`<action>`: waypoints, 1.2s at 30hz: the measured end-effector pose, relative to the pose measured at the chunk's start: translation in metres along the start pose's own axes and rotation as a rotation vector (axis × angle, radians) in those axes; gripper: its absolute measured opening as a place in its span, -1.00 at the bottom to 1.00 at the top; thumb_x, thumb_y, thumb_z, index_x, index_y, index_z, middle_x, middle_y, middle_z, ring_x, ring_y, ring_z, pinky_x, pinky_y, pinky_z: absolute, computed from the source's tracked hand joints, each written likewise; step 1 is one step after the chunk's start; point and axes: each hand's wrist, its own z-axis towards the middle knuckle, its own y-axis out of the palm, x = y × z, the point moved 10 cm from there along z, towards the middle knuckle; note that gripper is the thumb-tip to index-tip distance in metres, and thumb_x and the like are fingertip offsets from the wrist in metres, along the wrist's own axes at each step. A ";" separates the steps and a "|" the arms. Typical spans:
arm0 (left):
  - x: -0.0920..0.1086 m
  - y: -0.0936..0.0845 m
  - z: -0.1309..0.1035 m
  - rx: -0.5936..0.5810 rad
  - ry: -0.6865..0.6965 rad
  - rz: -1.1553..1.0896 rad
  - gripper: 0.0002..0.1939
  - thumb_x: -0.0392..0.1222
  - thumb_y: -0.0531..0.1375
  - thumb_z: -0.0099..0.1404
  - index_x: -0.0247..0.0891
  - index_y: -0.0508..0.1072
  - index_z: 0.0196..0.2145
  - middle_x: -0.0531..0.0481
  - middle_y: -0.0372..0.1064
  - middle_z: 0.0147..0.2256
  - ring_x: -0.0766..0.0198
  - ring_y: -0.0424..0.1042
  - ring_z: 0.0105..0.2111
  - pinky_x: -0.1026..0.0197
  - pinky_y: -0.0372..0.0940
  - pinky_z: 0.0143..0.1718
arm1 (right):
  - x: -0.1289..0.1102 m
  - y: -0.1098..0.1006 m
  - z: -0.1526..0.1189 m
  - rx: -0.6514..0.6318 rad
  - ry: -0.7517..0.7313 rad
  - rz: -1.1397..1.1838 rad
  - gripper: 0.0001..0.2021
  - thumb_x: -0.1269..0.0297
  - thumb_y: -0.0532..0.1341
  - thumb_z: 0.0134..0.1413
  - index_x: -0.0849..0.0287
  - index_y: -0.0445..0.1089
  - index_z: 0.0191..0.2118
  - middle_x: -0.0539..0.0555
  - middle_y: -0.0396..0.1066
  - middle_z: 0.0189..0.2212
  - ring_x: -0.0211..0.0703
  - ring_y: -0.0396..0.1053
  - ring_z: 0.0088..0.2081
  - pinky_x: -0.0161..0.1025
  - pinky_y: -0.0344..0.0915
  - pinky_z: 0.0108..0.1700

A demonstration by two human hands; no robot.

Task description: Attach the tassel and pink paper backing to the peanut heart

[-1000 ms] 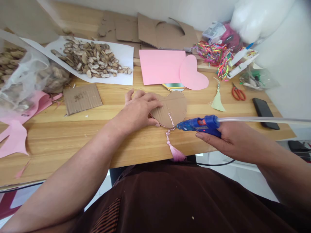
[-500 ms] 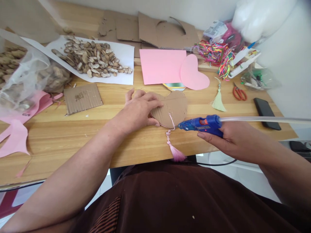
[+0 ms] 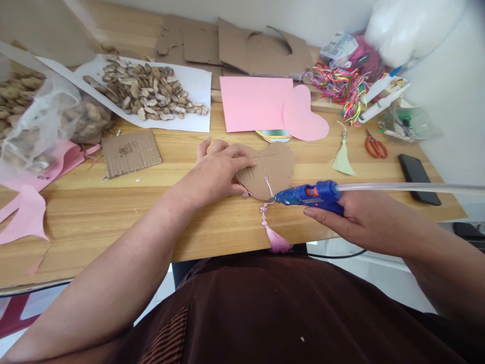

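My left hand (image 3: 223, 169) grips the left edge of a cardboard heart (image 3: 275, 164), thumb at the lower edge and fingers across its face. In my right hand (image 3: 359, 217) is a blue hot glue gun (image 3: 314, 195), a long clear glue stick (image 3: 401, 187) running out of its back. The gun's nozzle is at the lower point of the heart, by the cord loop that lies on the cardboard. From that loop a pink tassel (image 3: 278, 240) with small beads hangs down over the tabletop toward me.
Behind the heart lie a pink sheet (image 3: 255, 103) and a pink paper heart (image 3: 305, 114). Shells (image 3: 151, 91) cover white paper at the back left. To the right are a pale green tassel (image 3: 343, 159), red-handled pliers (image 3: 376, 146) and a black phone (image 3: 419, 178).
The glue gun has shifted slightly left, bringing its nozzle closer to the cord at the heart's point. My left hand keeps its hold on the heart.
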 end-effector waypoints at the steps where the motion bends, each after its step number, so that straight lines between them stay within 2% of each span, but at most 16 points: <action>1: 0.000 0.000 0.000 0.003 -0.001 0.001 -0.48 0.03 0.41 0.22 0.10 0.53 0.13 0.03 0.40 0.23 -0.11 0.17 0.23 -0.18 -0.13 0.28 | 0.000 0.000 0.001 -0.006 0.006 -0.003 -0.41 -0.31 -0.01 0.26 0.06 0.16 -0.59 0.02 0.20 -0.73 -0.19 0.14 -0.68 -0.20 0.02 -0.56; 10: -0.002 -0.001 0.001 0.000 0.000 -0.027 -0.48 -0.03 0.43 0.20 0.08 0.54 0.12 0.02 0.41 0.23 -0.09 0.20 0.23 -0.20 -0.12 0.30 | -0.002 0.002 0.008 -0.044 0.047 0.001 -0.42 -0.33 0.00 0.22 0.06 0.19 -0.56 0.04 0.21 -0.70 -0.15 0.17 -0.64 -0.17 0.04 -0.52; 15: -0.004 0.000 0.002 -0.025 -0.011 -0.038 -0.51 -0.10 0.42 0.21 0.07 0.54 0.11 0.03 0.42 0.23 -0.08 0.22 0.23 -0.22 -0.14 0.31 | -0.010 -0.001 0.011 -0.044 0.009 0.008 -0.41 -0.34 -0.03 0.25 0.06 0.21 -0.54 0.03 0.22 -0.70 -0.15 0.18 -0.64 -0.18 0.06 -0.51; 23: -0.007 -0.001 0.002 -0.032 -0.012 -0.039 -0.53 -0.14 0.38 0.25 0.04 0.52 0.12 0.03 0.42 0.24 -0.05 0.22 0.26 -0.24 -0.19 0.34 | -0.024 -0.006 0.024 0.013 -0.081 0.034 -0.48 -0.24 0.04 0.28 0.07 0.32 -0.50 0.01 0.22 -0.70 -0.14 0.22 -0.62 -0.18 0.03 -0.49; 28: -0.008 0.000 0.002 -0.038 -0.014 -0.038 -0.53 -0.13 0.38 0.24 0.07 0.53 0.11 0.05 0.42 0.24 -0.07 0.23 0.26 -0.27 -0.21 0.34 | -0.034 -0.011 0.030 0.054 -0.123 0.076 -0.47 -0.24 0.03 0.29 0.08 0.29 -0.52 0.00 0.23 -0.69 -0.16 0.22 -0.62 -0.18 0.06 -0.51; 36: -0.007 -0.001 0.003 -0.042 -0.009 -0.040 -0.53 -0.11 0.36 0.25 0.10 0.52 0.12 0.07 0.42 0.23 -0.09 0.22 0.26 -0.29 -0.22 0.34 | -0.023 -0.007 0.029 0.042 -0.045 0.132 -0.44 -0.33 0.06 0.23 0.07 0.32 -0.50 -0.01 0.21 -0.72 -0.16 0.21 -0.66 -0.18 0.04 -0.56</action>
